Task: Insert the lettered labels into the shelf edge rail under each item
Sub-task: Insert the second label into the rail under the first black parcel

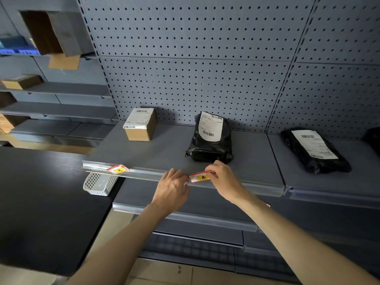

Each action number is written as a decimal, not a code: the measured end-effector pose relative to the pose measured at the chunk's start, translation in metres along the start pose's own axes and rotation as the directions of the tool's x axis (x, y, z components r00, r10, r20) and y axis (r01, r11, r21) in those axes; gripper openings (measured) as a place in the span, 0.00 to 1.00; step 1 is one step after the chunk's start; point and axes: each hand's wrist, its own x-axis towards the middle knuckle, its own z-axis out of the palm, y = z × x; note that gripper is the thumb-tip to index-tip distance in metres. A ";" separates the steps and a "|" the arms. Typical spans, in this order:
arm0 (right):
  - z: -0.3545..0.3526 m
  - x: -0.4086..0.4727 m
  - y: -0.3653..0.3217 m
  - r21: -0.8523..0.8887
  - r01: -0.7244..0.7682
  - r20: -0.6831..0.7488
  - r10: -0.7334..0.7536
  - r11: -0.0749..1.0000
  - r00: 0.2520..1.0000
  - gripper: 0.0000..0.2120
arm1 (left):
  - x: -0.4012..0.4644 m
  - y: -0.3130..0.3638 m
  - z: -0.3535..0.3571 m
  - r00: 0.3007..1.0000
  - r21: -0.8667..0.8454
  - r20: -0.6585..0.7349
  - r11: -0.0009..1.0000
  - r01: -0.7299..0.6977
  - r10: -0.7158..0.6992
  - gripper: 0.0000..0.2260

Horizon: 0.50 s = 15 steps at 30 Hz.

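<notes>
The label marked B (200, 177) sits at the shelf edge rail (144, 173), below the black parcel (209, 138) — the left hand (171, 189) pinches its left end with closed fingers, and the right hand (223, 179) holds its right end and top edge between thumb and fingers. Whether it is already inside the rail, I cannot tell. Further left, the label marked A (118, 169) lies tilted on the same rail, under the cardboard box (140, 124) — a white basket (100, 183) stands on the dark surface (41, 202) below.
</notes>
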 end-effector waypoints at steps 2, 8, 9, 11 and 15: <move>0.002 0.000 -0.002 -0.063 0.021 0.037 -0.019 0.998 0.999 0.11 | -0.001 -0.001 0.000 1.000 -0.009 0.005 1.000 0.000 0.000 0.10; 0.003 0.006 -0.003 -0.223 0.068 0.069 -0.054 0.972 0.996 0.11 | 0.004 -0.002 -0.001 1.000 -0.046 0.023 0.999 0.009 -0.008 0.11; 0.002 0.006 -0.003 -0.229 0.067 0.066 -0.053 0.971 0.996 0.11 | 0.005 -0.002 -0.002 0.999 -0.053 0.030 0.998 0.013 -0.012 0.11; -0.002 0.003 -0.004 -0.211 0.062 0.036 -0.056 0.976 0.998 0.12 | 0.008 0.000 -0.004 0.999 -0.041 0.045 0.999 0.016 -0.014 0.10; -0.016 -0.017 -0.002 -0.219 0.100 -0.088 -0.122 0.971 0.989 0.12 | 0.010 0.019 -0.011 0.999 -0.083 -0.036 0.996 -0.023 0.020 0.04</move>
